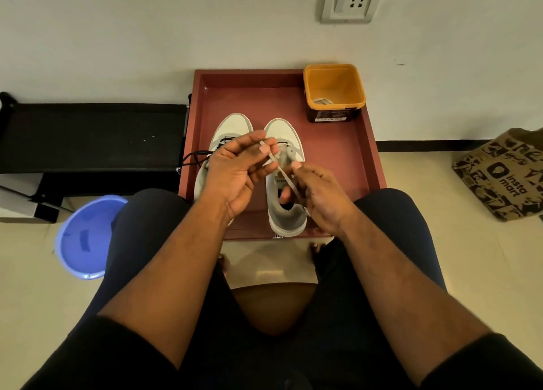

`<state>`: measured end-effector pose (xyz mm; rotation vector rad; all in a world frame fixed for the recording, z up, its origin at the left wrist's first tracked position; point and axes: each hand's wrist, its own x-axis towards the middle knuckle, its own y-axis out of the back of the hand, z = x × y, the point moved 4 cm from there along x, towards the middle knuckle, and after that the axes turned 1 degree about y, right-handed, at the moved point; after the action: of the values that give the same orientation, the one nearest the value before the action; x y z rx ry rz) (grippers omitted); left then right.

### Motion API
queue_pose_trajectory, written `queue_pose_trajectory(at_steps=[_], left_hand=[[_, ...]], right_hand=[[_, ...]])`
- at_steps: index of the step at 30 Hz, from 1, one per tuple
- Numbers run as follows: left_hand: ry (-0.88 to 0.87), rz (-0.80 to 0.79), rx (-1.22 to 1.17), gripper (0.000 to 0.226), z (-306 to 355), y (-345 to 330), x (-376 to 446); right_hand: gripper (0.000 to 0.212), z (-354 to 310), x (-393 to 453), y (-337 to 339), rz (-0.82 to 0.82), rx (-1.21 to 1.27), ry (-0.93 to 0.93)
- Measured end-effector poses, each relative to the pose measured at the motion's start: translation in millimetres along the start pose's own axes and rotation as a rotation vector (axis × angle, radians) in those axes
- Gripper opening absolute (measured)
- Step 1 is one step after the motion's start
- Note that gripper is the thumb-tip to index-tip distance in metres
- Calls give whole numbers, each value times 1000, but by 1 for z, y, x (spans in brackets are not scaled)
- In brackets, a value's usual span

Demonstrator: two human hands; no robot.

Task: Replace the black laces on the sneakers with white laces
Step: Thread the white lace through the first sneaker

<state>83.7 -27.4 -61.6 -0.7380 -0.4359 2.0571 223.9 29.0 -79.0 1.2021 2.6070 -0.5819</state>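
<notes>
Over the tray: both my hands are up above the sneakers, a white lace (280,170) stretched between them on a slant.
Left hand (238,170): thumb and fingertips pinching the upper end of the lace, palm turned toward me, other fingers loosely curled.
Right hand (316,195): fingers curled round the lower run of the lace, which passes down through my grip and out of sight behind the hand.
Right sneaker (286,184): sitting in the tray (352,160), toe to the wall. I see no black lace across its eyelets apart from a dark trace near the toe end, so I judge it stripped, or nearly so. Whether the white lace is already through any eyelet I cannot tell, my hands cover that part.
Left sneaker (232,131): just beside the other, mostly hidden under my left hand. Its black lace (195,157) shows at the toe eyelets and trails loose over the tray's left rim, so that one is not finished, maybe only loosened.
Tub (335,91): orange, at the tray's far right corner, with something pale coiled at the bottom, possibly the second white lace, too small to be sure.
Progress: early to middle, I'd say. One shoe looks ready for white, none visibly laced.
Left to do: thread this lace up the right sneaker, pull the black out of the left, lace that too.
Around me: blue bucket (86,237) on the floor by my left knee, printed bag (502,178) off to the right.
</notes>
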Motion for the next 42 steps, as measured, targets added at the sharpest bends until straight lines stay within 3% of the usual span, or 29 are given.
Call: queue_pose_trajectory(at_steps=[3, 6, 8, 10, 14, 17, 20, 24, 25, 27, 31, 34, 37, 42], left_hand=[[-85, 185, 75, 16, 7, 21, 8], [-134, 380, 371, 10, 11, 40, 9], [-243, 427, 873, 15, 17, 43, 8], [-416, 315, 1290, 23, 18, 27, 7], [-201, -128, 1028, 28, -9, -5, 10], [-203, -67, 1024, 11, -12, 1, 9], [-200, 23, 938, 7, -4, 9, 10], [-79, -180, 827, 31, -18, -13, 7], [-94, -192, 864, 27, -22, -17, 7], [-138, -116, 876, 8, -22, -15, 9], [-180, 52, 913, 7, -8, 10, 12], [-110, 19, 970, 29, -5, 13, 15], [-56, -146, 792, 50, -11, -6, 19], [-150, -99, 808, 16, -8, -13, 38]], right_hand=[[11, -3, 4, 14, 100, -26, -6], [10, -12, 9, 36, 233, -140, 71], [10, -14, 11, 40, 261, -207, 105], [7, -15, 12, 34, 228, -232, 125], [5, -16, 13, 24, 148, -159, 148], [2, -19, 15, 39, 232, -139, 147], [4, -25, 17, 57, 308, -150, 160], [5, -21, 20, 41, 117, -243, 142], [7, -19, 21, 37, 90, -245, 135], [10, -19, 23, 42, 149, -206, 129], [8, -22, 26, 59, 257, -212, 134], [13, -18, 29, 44, 153, -263, 135], [16, -16, 34, 32, 85, -272, 164], [19, -25, 49, 33, 115, -235, 212]])
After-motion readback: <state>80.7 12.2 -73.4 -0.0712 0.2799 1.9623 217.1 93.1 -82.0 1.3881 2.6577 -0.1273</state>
